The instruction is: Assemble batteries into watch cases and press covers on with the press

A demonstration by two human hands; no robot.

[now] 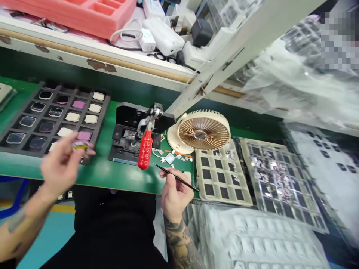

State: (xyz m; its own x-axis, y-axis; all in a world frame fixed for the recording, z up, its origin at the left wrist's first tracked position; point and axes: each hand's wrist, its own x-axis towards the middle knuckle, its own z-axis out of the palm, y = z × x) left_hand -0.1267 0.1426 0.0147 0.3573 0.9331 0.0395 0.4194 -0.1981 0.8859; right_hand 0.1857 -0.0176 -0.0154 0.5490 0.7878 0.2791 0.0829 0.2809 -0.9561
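My left hand (63, 160) is closed on a small smartwatch case (81, 146), its inner side showing yellow. The hand is over the near right corner of a dark foam tray (97, 140) holding watch cases in white, purple and black. My right hand (176, 188) is closed on slim black tweezers (179, 178), whose tip points left past a red handle. That red handle (145, 149) belongs to a black toggle-clamp fixture (123, 144) standing between my hands. Small white pieces (183, 158) lie scattered right of the fixture.
A cream desk fan (203, 132) stands behind the scattered pieces. To its right are a beige compartment tray (198, 168) and another parts tray (297, 164). Bagged white parts (260, 239) lie at the lower right. Above, a shelf (84, 50) carries a pink foam box (84, 20) and chargers.
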